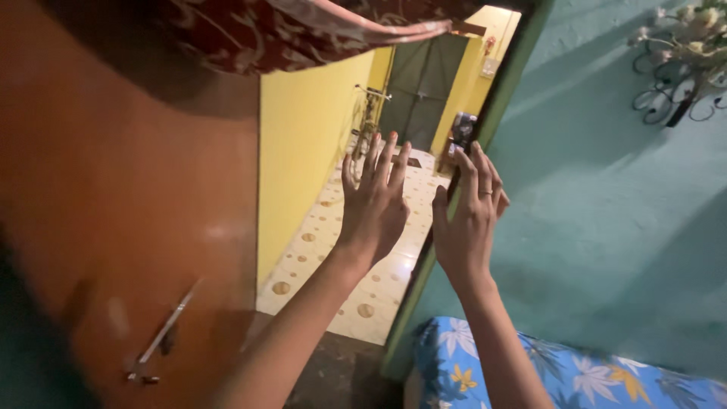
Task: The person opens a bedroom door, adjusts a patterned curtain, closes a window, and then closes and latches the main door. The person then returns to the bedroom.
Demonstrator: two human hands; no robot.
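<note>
Both of my hands are raised in front of an open doorway. My left hand [372,198] is spread open in the gap of the doorway, its back toward me, holding nothing. My right hand [468,216] is also open with fingers apart, beside the green door frame [424,265]; a ring shows on one finger. I cannot tell whether it touches the frame. A brown wooden door [129,212] stands open at the left, with a metal sliding latch [163,333] low on it.
A dark red patterned curtain [303,30] hangs over the doorway top. Beyond lies a passage with a dotted tile floor [341,257], yellow walls, a bicycle [367,113] and a grey door. A teal wall [606,189] with a flower holder is at right; blue flowered cloth [530,371] below.
</note>
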